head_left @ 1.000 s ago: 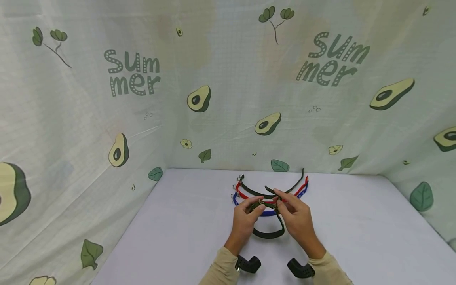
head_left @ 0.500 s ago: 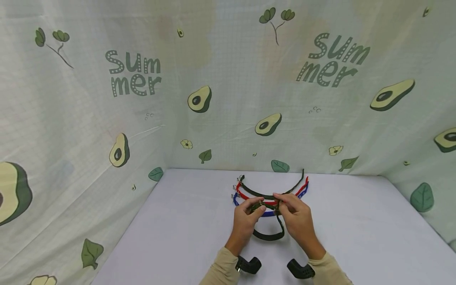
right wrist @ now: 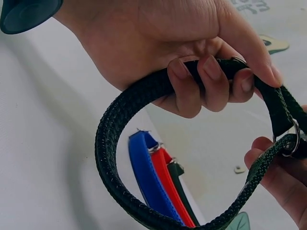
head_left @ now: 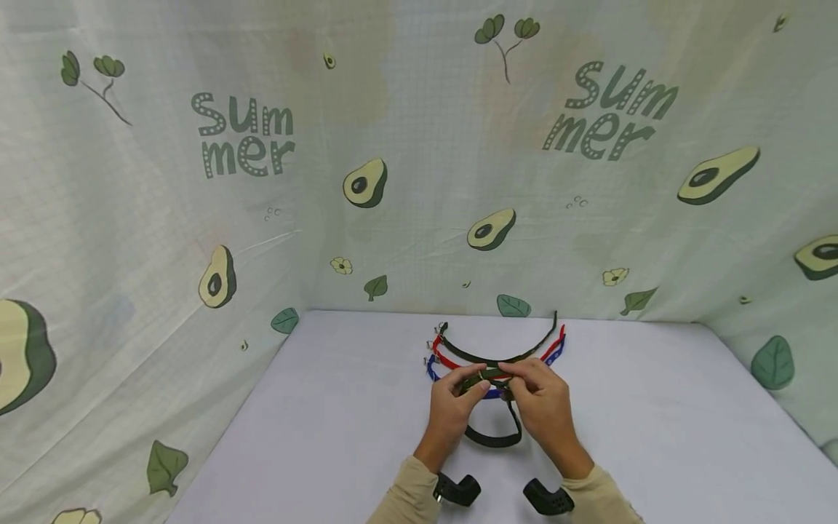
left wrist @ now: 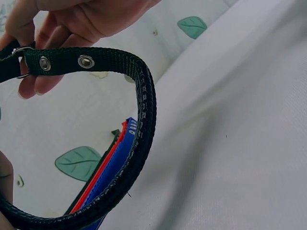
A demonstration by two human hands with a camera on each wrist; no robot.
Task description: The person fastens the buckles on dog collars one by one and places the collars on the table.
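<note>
- Dark green webbing strap (head_left: 494, 441): bent into a closed-looking loop, held up between both hands over the worktop (head_left: 314, 437). Contact between loop bottom and worktop: cannot tell.
- Left hand (head_left: 448, 407): grasping the strap, fingers curled round it in the right wrist view, thumb and index pinching near the top of the loop.
- Right hand (head_left: 540, 407): also grasping, thumb and index pinching the opposite end of the same short stretch. Neither hand released.
- Long axis: short upper stretch running roughly left-right from hand to hand; rest of the loop hanging below, toward the wearer.
- Metal ring (right wrist: 298, 136): around the strap, just beside the right hand's fingertips. Right hand nearer to it, left hand on the far side.
- Eyelet (left wrist: 86, 62) plus second eyelet (left wrist: 44, 63): in line along the strap, on the loop side of the ring; second one closer to it.
- Relation to watch, as judged: line of the upper stretch against the ring opening. Best kept straight and flat, right fingers doing the fine work, left as anchor. Twist probably the main risk.
- Strap tip: mostly hidden by fingers, exact seating cannot tell.
- Beyond the hands, on the worktop: green collar (head_left: 473, 357) farthest, then red collar (right wrist: 175, 187), then blue collar (right wrist: 148, 177). Nested curves, ends pointing away from the wearer.
</note>
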